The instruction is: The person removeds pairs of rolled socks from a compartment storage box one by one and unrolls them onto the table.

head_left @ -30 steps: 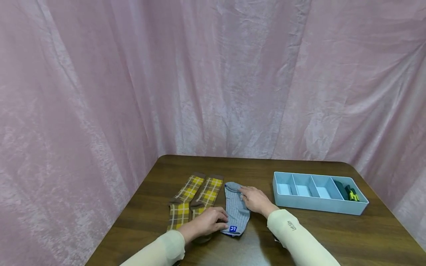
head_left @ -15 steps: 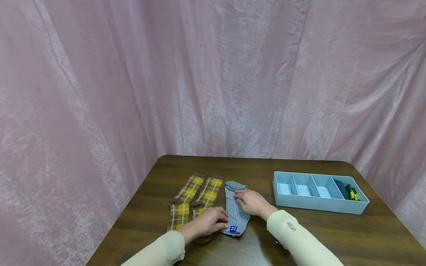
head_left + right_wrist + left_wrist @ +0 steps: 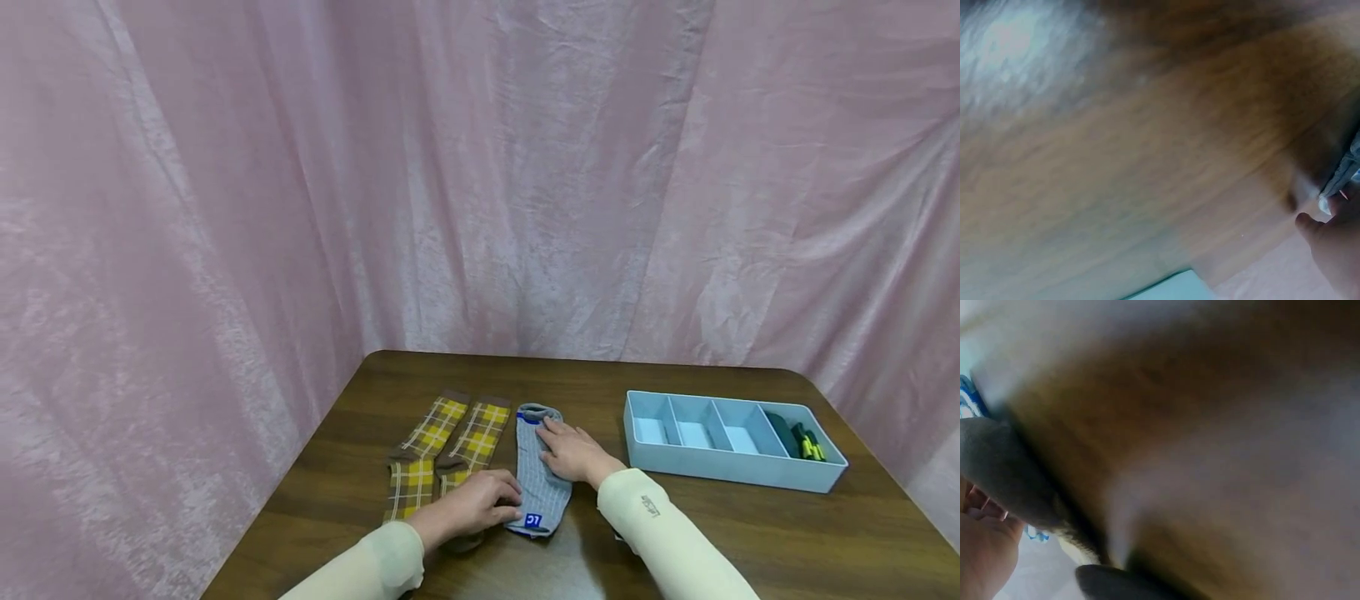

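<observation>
A light blue-grey ribbed sock (image 3: pixel 542 485) lies lengthwise on the table, a blue "LC" label at its near end and a blue mark by its cuff. Across its upper right part rests my right hand (image 3: pixel 576 454), fingers spread. My left hand (image 3: pixel 482 502) lies with loosely bent fingers, fingertips at the sock's lower left edge. Two yellow-and-brown plaid socks (image 3: pixel 472 437) lie to the left, one partly hidden under the left hand. The left wrist view shows part of the left hand (image 3: pixel 988 556) beside dark fabric; the right wrist view catches the right hand (image 3: pixel 1338 247) at its edge.
A light blue box (image 3: pixel 731 468) with dividers stands at the right of the brown wooden table (image 3: pixel 675 533). Dark green and yellow-green items (image 3: pixel 808 443) sit in its rightmost compartment. A pink curtain (image 3: pixel 525 183) hangs behind the table.
My right hand slid down the grey sock, then back up towards the cuff. The cuff now lies flatter, with its opening and blue mark showing. The left hand stayed on the sock's near edge.
</observation>
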Available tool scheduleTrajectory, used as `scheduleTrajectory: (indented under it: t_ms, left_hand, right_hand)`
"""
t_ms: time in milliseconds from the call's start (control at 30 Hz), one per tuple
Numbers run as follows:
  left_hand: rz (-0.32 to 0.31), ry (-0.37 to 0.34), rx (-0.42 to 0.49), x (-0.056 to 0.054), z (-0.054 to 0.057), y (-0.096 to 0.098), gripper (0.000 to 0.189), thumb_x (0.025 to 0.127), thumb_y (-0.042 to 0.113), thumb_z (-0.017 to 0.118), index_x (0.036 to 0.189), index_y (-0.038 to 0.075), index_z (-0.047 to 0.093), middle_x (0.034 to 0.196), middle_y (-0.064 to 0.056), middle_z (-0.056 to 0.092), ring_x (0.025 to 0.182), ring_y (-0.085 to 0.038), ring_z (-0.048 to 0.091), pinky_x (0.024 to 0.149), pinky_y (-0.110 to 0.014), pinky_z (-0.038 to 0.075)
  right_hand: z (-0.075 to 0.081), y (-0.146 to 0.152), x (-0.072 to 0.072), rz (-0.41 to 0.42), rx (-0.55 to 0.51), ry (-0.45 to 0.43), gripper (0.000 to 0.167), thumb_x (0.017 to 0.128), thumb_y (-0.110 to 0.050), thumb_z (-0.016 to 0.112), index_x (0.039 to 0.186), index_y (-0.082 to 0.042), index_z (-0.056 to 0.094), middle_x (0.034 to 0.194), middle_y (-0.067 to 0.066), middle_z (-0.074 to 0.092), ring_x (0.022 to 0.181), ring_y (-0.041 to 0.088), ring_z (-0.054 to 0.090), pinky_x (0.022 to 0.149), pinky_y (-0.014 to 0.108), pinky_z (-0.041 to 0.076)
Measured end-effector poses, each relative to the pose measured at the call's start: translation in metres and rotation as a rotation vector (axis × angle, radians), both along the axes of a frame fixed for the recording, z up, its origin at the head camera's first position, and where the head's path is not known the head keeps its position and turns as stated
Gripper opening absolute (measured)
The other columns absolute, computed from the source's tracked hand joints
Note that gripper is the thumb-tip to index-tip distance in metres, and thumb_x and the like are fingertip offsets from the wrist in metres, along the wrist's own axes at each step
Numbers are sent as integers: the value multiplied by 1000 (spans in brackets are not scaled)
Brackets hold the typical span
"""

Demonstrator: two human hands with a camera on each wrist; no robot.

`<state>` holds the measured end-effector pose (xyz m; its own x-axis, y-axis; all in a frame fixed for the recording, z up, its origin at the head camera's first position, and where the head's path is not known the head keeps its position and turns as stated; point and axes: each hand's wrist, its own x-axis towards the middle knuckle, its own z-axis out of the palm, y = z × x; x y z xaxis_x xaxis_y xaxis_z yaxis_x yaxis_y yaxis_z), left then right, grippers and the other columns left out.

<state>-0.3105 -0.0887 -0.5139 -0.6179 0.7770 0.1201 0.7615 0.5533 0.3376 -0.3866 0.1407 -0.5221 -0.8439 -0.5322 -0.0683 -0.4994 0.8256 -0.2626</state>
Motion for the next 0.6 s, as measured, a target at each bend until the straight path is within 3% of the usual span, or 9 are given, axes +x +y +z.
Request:
scheduleTrajectory:
  t_ms: [167,367,467,600]
  left_hand:
    - [16,28,-34,1,5,5,19,97,27,67,101,12,77,106,5,66,98,-4,60,88,-20,48]
    - [100,122,-104,6,4,17,31,95,44,66,99,16,78,98,9,61,85,-3,57,74,-19,48]
    - [118,126,-164,6,6,19,36,91,49,68,104,16,78,101,9,61,88,-4,58,75,-22,49]
    - [92,124,-231,0,13,16,33,89,46,72,107,18,78,108,7,64,99,-8,60,81,-26,48]
  right_hand:
    - [3,3,3,-31,35,-15,56,102,-37,52,150,-9,45,158,14,33,144,35,30,112,59,25]
    - [9,10,8,-52,77,11,58,99,-43,55,148,-12,49,155,13,38,141,36,35,110,58,30]
    - [11,14,10,-59,80,26,56,99,-41,56,146,-10,51,152,14,42,140,38,37,109,57,31]
    - [12,21,14,-74,64,59,49,100,-32,56,141,-6,55,148,16,48,137,41,40,108,57,33]
